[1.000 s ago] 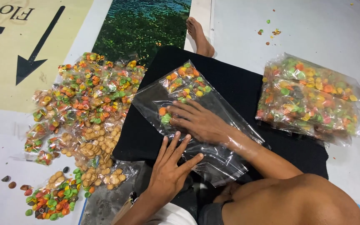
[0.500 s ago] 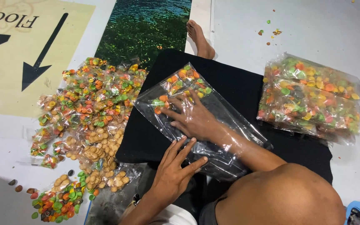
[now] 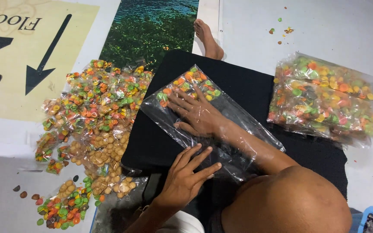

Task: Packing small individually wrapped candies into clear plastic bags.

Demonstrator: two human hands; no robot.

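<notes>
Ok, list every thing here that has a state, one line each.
clear plastic bag: open, right forearm inside, few snacks at its closed end
right hand: inside bag, fingers spread flat
left hand: pressing bag's mouth edge down
small snack packets: filled, heaped
large snack bag: full, lying flat

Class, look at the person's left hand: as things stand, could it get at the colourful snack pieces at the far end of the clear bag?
Probably not directly. The left hand presses on the outside of the clear bag, whose plastic covers the snack pieces; the right hand, seemingly inside it, is nearer them.
</notes>
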